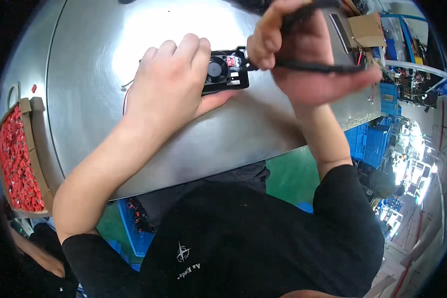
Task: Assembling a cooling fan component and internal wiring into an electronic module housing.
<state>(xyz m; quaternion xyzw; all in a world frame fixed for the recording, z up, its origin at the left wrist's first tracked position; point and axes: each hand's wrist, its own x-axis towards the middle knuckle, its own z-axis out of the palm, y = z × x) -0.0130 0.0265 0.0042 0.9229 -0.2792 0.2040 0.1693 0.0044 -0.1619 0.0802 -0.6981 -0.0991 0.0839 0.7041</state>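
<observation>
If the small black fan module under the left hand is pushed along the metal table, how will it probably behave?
The black fan module looks like a flat plastic frame, so it is probably stiff and light. On the smooth, shiny metal table it would likely slide, not roll. The left hand pins it; thin wires trail beside it and may snag.

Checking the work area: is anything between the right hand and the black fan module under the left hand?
Nothing visible. The right hand, gripping a black tool, is right at the black fan module, which the left hand holds on the metal table.
</observation>
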